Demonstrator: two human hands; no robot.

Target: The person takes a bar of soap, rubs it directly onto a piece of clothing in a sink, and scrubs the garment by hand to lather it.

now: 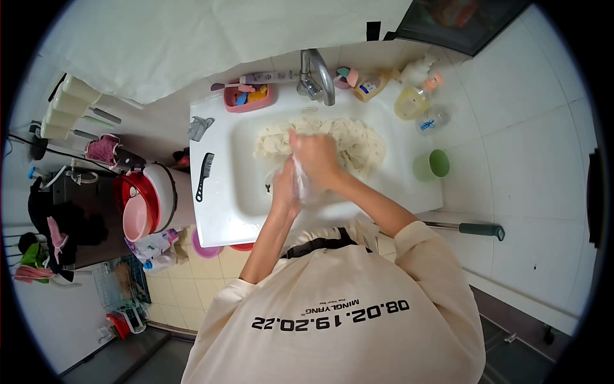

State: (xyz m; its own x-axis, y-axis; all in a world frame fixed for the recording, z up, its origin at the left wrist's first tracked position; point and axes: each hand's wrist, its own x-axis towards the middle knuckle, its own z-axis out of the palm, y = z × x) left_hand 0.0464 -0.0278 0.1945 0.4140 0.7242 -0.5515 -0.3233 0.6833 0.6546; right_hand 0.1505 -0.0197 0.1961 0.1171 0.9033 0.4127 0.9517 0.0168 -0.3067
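A cream, wet-looking cloth lies bunched in the white sink. Over it, my right hand is closed, with its fingers curled round a whitish, blurred bit of fabric. My left hand is just beside and below it, closed on the same fabric. Both hands are close together near the middle of the basin, under the metal faucet. Motion blurs the fabric between them, and part of the cloth is hidden behind the hands.
A black comb, a grey cloth and a pink basket sit on the sink's left side. Bottles and a green cup stand at the right. Red and pink basins are farther left.
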